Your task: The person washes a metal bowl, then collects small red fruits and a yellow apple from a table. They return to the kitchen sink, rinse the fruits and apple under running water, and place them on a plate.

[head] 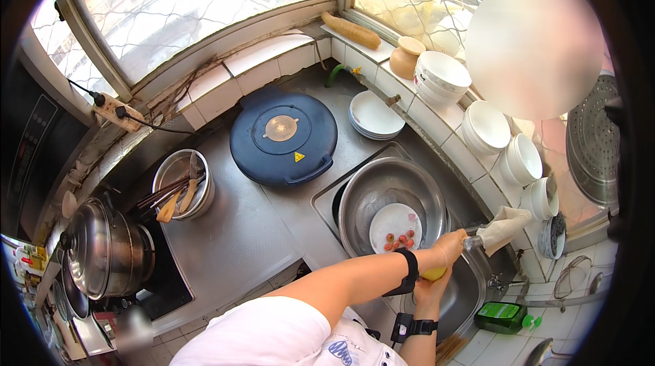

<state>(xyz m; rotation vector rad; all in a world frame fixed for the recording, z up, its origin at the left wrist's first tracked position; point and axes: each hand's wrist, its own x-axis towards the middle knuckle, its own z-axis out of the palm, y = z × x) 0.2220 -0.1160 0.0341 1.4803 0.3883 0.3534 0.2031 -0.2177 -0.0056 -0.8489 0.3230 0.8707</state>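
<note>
My left hand (446, 252) and my right hand (432, 289) close together around a yellow fruit (434, 274), mostly hidden by my fingers. They are over the right-hand sink bowl (468, 294), just below a faucet (473, 243) with a cloth sleeve (506, 229) on its end. Left of my hands, a wide stainless steel basin (353, 212) rests in the other sink bowl. Inside it, a white plate (384, 220) carries several small round red fruits (399, 239). My left forearm passes in front of the basin's lower rim.
A blue electric griddle (250, 141) stands on the steel counter beside stacked white plates (376, 112). To the left are a utensil pot (204, 197) and a lidded steel pot (92, 248). Bowls (486, 128) line the tiled ledge. A green detergent bottle (499, 317) lies right of the sink.
</note>
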